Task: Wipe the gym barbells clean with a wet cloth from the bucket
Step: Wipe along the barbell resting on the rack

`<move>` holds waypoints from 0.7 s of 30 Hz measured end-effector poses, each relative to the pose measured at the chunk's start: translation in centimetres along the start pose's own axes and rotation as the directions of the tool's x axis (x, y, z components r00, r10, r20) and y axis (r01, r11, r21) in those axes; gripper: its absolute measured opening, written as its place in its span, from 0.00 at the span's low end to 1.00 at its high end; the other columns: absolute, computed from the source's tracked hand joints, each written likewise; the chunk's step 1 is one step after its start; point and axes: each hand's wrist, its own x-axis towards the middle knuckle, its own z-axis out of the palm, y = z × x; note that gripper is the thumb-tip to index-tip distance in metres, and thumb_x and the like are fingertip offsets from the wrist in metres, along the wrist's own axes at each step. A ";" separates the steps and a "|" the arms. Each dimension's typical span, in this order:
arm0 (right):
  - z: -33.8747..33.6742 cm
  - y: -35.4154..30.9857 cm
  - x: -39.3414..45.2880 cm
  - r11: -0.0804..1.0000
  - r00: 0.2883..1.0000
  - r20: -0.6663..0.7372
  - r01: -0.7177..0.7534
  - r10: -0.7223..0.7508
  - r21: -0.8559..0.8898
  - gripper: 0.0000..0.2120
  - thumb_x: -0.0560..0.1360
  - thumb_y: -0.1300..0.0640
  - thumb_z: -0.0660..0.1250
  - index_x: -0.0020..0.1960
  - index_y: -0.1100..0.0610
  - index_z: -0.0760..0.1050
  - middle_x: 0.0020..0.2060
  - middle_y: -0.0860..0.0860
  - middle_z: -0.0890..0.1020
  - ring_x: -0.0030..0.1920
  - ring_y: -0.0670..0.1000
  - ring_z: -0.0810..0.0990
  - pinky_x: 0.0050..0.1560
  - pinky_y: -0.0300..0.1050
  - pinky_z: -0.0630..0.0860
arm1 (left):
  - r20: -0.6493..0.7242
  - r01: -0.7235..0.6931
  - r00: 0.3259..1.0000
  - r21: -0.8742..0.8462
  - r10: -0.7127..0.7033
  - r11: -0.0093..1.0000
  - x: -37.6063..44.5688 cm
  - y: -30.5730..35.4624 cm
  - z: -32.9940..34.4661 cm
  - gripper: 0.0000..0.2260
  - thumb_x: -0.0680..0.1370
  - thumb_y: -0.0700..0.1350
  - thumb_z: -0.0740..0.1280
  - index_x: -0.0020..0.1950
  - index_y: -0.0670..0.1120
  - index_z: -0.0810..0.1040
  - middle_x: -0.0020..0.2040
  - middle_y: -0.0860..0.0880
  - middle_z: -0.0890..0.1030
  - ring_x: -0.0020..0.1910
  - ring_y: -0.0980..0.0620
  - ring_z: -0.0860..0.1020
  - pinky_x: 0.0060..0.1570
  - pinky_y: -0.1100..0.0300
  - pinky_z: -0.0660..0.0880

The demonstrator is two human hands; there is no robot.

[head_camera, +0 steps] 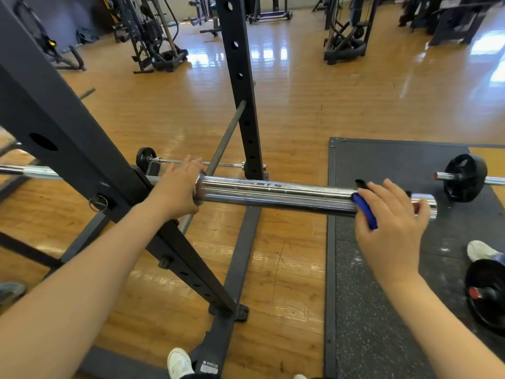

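One barbell (pixel 273 194) is being wiped at this moment: its chrome sleeve runs left to right across the middle of the view, resting in the dark squat rack (pixel 68 138) on the left, its free end jutting out over the edge of the black rubber mat (pixel 382 269). The right hand (pixel 393 220) presses a blue cloth (pixel 364 210) against the sleeve close to its right tip, fingers curled over the top of the bar and clamped on the cloth. The left hand (pixel 177 187) steadies the bar at the collar where sleeve meets shaft, its fingers wrapped around the far side. Streaks show along the sleeve between the hands, so I judge that stretch is damp and partly done, though how clean it is cannot be told. The thin shaft running left through the rack looks yet to be reached. More work seems left: a second barbell with a black plate (pixel 464 181) lies on the mat to the far right, and a thinner bar (pixel 196 161) lies on the wooden floor (pixel 300 105) beyond the rack. No bucket shows in view.
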 end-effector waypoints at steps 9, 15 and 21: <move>-2.0 -0.2 -1.5 0.985 0.997 0.063 0.043 -0.054 0.167 0.17 0.75 0.59 0.57 0.58 0.66 0.78 0.55 0.59 0.80 0.60 0.53 0.73 0.65 0.44 0.66 | 0.036 0.011 0.999 -0.013 -0.011 1.000 -0.1 0.0 -0.3 0.41 0.68 0.41 0.75 0.75 0.44 0.56 0.78 0.49 0.53 0.77 0.50 0.48 0.73 0.50 0.43; -1.0 -0.4 -0.2 0.998 0.993 0.117 -0.020 0.012 0.062 0.20 0.70 0.69 0.71 0.62 0.69 0.74 0.64 0.65 0.73 0.67 0.61 0.65 0.68 0.57 0.63 | 0.141 0.006 0.990 0.006 -0.007 1.000 0.5 0.7 -1.7 0.39 0.67 0.42 0.76 0.73 0.44 0.60 0.77 0.49 0.56 0.76 0.48 0.52 0.73 0.50 0.46; -0.1 0.7 -2.1 0.998 0.997 0.053 0.059 -0.059 -0.011 0.20 0.75 0.58 0.58 0.62 0.67 0.74 0.61 0.62 0.77 0.66 0.58 0.69 0.74 0.55 0.46 | 0.134 0.010 0.991 -0.020 -0.007 1.000 0.6 0.6 -1.7 0.38 0.66 0.41 0.77 0.71 0.46 0.61 0.75 0.46 0.60 0.75 0.46 0.55 0.73 0.50 0.47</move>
